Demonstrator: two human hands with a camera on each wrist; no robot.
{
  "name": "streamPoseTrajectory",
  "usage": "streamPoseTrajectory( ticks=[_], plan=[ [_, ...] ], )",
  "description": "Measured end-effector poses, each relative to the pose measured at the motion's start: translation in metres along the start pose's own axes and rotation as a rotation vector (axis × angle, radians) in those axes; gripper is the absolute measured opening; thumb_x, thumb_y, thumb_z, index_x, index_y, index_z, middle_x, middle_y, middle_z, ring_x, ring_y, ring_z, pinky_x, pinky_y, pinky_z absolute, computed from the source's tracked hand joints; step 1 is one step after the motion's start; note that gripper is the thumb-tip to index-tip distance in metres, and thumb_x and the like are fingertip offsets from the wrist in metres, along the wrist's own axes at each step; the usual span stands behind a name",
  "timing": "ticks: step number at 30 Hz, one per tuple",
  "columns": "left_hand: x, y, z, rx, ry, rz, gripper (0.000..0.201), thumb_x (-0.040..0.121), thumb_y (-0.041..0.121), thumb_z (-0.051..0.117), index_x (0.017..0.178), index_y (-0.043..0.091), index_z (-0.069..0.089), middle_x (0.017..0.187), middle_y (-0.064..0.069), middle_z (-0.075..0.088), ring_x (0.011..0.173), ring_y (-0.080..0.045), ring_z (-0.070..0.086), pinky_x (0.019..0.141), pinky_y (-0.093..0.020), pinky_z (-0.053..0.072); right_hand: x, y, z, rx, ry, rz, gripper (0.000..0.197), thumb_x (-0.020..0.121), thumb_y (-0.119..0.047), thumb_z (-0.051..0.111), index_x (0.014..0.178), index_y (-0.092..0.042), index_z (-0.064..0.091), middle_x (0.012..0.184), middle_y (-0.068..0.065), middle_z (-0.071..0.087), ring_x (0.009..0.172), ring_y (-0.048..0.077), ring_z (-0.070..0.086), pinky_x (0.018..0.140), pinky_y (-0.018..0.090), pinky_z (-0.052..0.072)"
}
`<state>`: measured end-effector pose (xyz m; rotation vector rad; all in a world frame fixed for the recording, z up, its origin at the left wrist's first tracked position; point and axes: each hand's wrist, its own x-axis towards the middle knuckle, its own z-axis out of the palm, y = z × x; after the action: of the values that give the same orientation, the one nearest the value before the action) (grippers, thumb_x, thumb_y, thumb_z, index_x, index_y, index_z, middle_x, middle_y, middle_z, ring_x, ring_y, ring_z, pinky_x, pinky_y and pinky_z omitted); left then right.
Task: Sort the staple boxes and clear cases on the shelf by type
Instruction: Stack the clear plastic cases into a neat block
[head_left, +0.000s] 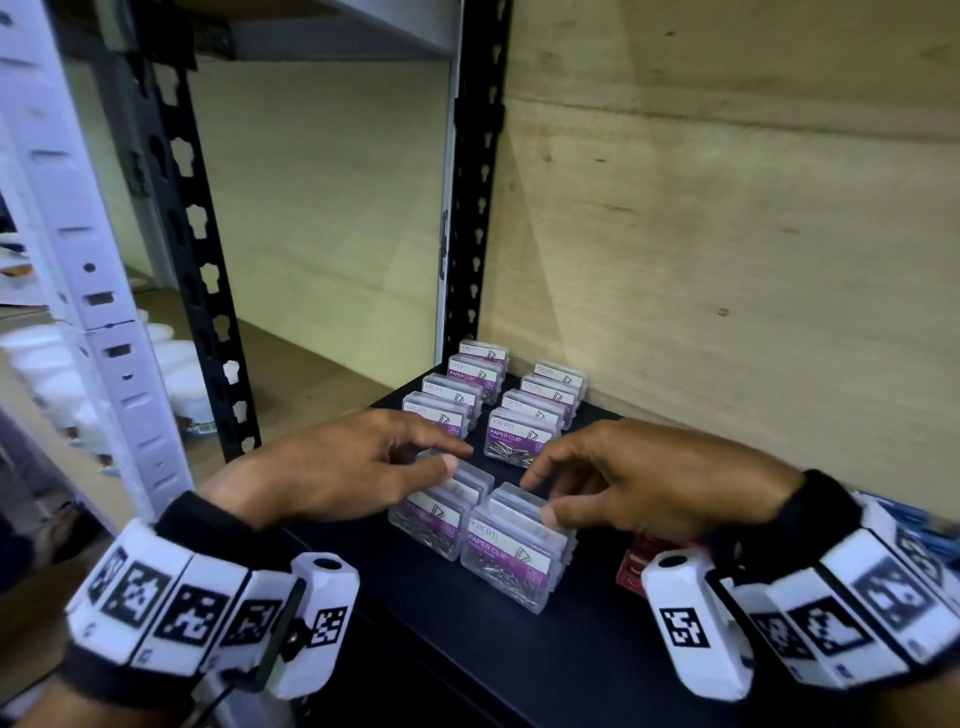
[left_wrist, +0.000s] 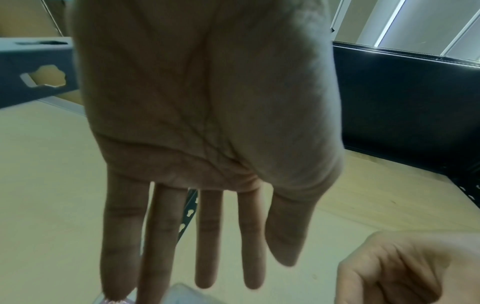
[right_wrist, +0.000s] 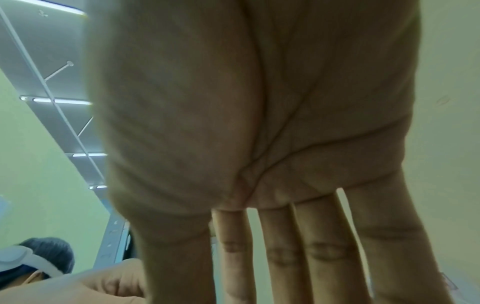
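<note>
Clear paper-clip cases with purple labels stand in two rows (head_left: 491, 397) at the back of the black shelf (head_left: 467, 649). Two more short stacks stand nearer me. My left hand (head_left: 441, 454) hovers over the left stack (head_left: 434, 519), fingers straight, thumb touching its top; a case corner (left_wrist: 182, 294) shows below my left hand (left_wrist: 249, 273). My right hand (head_left: 537, 499) rests on the right stack (head_left: 511, 558), thumb on the front case, index finger at the rear. In the right wrist view my right hand (right_wrist: 233, 267) has straight fingers. A red staple box (head_left: 641, 564) lies partly hidden under the right wrist.
A plywood panel (head_left: 727, 234) backs the shelf. A black slotted upright (head_left: 475, 208) stands at the back left corner and a white upright (head_left: 78, 249) nearer me on the left. White cups (head_left: 176, 374) sit on the neighbouring shelf. Blue items (head_left: 930, 519) lie far right.
</note>
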<state>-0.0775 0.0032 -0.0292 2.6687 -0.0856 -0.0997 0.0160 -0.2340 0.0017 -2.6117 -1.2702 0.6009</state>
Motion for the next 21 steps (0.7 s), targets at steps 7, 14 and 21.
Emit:
streamPoseTrajectory(
  ticks=[7,14,21],
  plan=[
    [0.018,-0.001,-0.026,0.001,0.105,-0.111,0.043,0.090,0.064,0.043,0.128,0.047,0.056,0.127,0.019,0.055,0.108,-0.004,0.053,0.090,-0.026,0.039,0.023,0.008,-0.033,-0.060,0.127,0.051,0.031,0.090,-0.046,0.065,0.120,-0.038,0.063,0.102,-0.018,0.069,0.095,0.002,0.065,0.093,0.031,0.051],
    [0.050,-0.005,-0.039,0.195,0.007,-0.202,0.041,0.100,0.050,0.043,0.136,0.036,0.055,0.143,0.006,0.052,0.129,-0.014,0.046,0.106,-0.031,0.031,0.066,0.013,-0.046,-0.236,0.108,0.083,0.033,0.092,-0.032,0.068,0.124,-0.027,0.063,0.117,-0.006,0.068,0.100,0.011,0.063,0.088,0.027,0.047],
    [0.054,-0.003,-0.037,0.214,-0.054,-0.219,0.043,0.100,0.050,0.041,0.139,0.037,0.051,0.146,0.005,0.048,0.133,-0.015,0.043,0.110,-0.031,0.028,0.081,0.013,-0.042,-0.288,0.038,0.120,0.036,0.089,-0.032,0.072,0.123,-0.028,0.062,0.119,-0.005,0.067,0.103,0.015,0.061,0.088,0.028,0.047]
  ],
)
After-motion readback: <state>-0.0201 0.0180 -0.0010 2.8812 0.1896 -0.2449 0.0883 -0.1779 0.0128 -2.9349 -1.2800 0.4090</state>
